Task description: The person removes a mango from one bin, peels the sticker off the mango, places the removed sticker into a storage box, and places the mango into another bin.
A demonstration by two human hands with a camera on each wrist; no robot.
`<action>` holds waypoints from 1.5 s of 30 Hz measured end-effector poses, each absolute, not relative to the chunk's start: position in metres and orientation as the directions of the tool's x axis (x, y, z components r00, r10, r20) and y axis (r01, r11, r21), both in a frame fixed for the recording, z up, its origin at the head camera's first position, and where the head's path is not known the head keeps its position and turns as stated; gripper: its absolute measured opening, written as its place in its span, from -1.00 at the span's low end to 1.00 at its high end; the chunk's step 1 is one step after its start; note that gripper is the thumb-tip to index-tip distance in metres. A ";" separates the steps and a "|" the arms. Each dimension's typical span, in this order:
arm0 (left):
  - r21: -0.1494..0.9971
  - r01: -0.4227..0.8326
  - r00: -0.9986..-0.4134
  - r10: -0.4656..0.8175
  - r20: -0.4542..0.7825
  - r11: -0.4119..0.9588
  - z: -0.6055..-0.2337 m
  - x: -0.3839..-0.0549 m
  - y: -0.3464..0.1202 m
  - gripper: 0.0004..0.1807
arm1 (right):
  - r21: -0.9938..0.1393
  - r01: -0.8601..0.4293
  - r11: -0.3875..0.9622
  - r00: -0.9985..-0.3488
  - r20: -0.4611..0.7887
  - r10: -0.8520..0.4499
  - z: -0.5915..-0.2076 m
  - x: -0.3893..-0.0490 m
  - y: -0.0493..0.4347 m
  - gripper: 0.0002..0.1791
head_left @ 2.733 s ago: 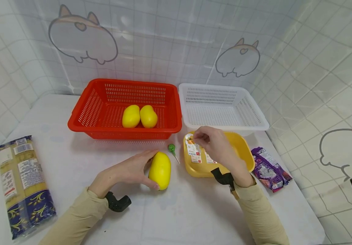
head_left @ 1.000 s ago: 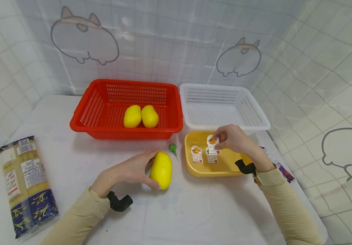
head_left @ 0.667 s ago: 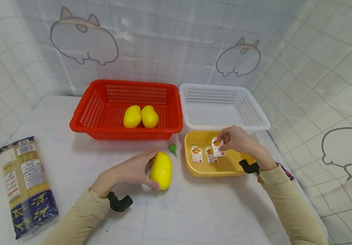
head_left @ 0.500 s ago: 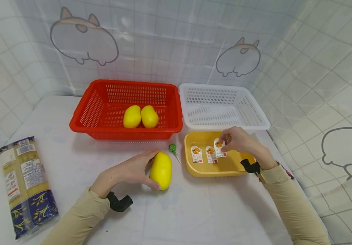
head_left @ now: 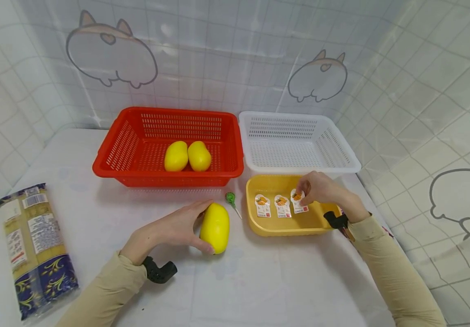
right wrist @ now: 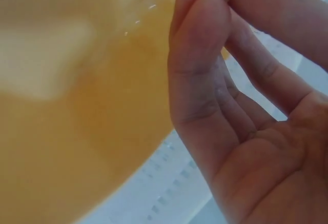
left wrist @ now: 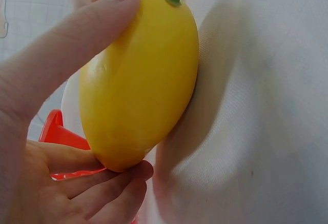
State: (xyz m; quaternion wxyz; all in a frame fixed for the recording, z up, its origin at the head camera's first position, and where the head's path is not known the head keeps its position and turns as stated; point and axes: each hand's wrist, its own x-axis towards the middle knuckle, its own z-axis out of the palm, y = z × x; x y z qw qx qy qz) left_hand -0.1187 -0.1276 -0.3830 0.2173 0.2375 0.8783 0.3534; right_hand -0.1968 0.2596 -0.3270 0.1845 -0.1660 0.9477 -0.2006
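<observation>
My left hand (head_left: pixel 169 230) holds a yellow mango (head_left: pixel 215 228) against the white tabletop, with thumb and fingers at its opposite ends. Its small green stem spot shows on the mango (left wrist: pixel 141 80) in the left wrist view. Over the yellow basin (head_left: pixel 288 232), my right hand (head_left: pixel 321 190) pinches the upper part of a small white card (head_left: pixel 299 208) printed with a mango. Two matching cards, a left one (head_left: pixel 262 211) and a middle one (head_left: pixel 282 211), stand side by side to its left in the basin. The right wrist view shows thumb and fingertip pressed together, the card hidden.
Behind stand a red basket (head_left: pixel 167 174) holding two mangoes (head_left: pixel 187 156) and a white basket (head_left: pixel 300 170). A green lollipop (head_left: pixel 230 198) lies between mango and basin. A noodle pack (head_left: pixel 38 250) lies at far left. A purple packet is mostly hidden by my right forearm.
My right hand has carried the third card from overlapping the others at the left to the right of the middle one, lowering it slightly. The left hand and mango have stayed put.
</observation>
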 end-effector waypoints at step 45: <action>0.705 0.274 -0.795 0.566 -0.217 0.654 -0.383 -0.119 -0.129 0.33 | -0.292 -0.362 0.885 -0.813 -0.365 -0.453 -0.349 -0.207 0.262 -0.74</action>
